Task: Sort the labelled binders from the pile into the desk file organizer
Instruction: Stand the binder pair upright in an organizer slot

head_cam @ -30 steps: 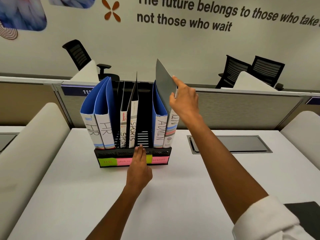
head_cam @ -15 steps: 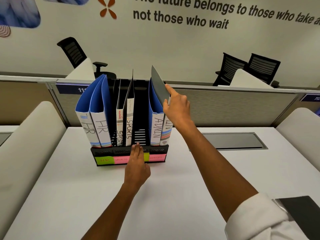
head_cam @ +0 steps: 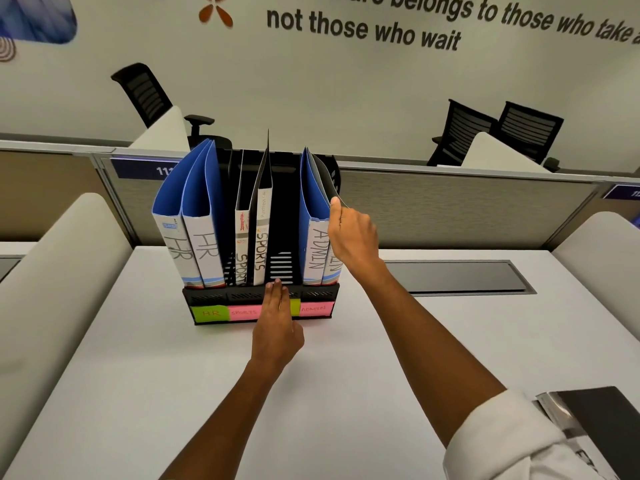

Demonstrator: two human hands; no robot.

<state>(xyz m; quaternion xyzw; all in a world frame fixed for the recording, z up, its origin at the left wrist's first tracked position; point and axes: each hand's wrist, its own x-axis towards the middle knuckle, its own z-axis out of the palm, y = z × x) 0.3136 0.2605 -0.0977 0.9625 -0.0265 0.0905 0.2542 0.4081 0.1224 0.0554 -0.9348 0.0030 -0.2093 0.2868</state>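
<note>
grey admin binder (head_cam: pixel 333 268) upright, spine forward

Left hand (head_cam: pixel 277 327) flat, fingers straight, right hand (head_cam: pixel 353 233) pinching

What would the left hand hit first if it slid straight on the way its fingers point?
Probably the slatted floor of the organizer's vacant slot; the left hand's fingertips already rest on its front lip.

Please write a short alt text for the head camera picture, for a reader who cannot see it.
A person's right hand holds the grey cover of the last binder at the right end of a black desk file organizer, while the left hand presses flat on its front. Binders marked HR, SPORTS and ADMIN stand inside it on a white desk.
</note>
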